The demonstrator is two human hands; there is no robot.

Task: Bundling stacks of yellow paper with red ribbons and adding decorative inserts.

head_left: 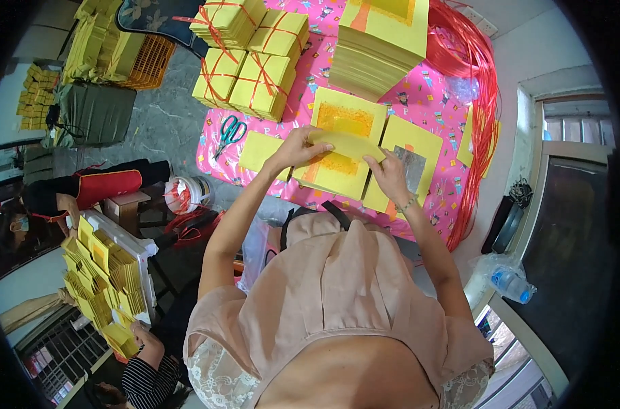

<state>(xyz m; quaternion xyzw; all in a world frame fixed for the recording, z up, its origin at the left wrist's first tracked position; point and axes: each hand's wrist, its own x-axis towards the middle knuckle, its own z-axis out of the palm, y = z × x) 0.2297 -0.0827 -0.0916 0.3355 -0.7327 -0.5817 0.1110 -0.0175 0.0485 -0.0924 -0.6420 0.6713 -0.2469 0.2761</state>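
Observation:
My left hand (298, 148) pinches the left end of a folded yellow paper sheet (351, 144), its thumb on top. At the sheet's right end my right hand (390, 176) is closed on the lower corner. Below the sheet lies yellow paper with an orange-gold speckled patch (359, 117). To its right is yellow paper bearing a silver square (412, 167), and to the left another yellow piece (259, 150) shows partly behind my left wrist. Teal-handled scissors (231, 132) rest near the table's left edge.
A pink patterned cloth (310, 71) covers the table. At the back stand bundles tied with red string (262, 82) and a tall yellow paper stack (371, 65). Red plastic strands (486, 129) hang along the right. Two people work at a table (146, 262) on the left.

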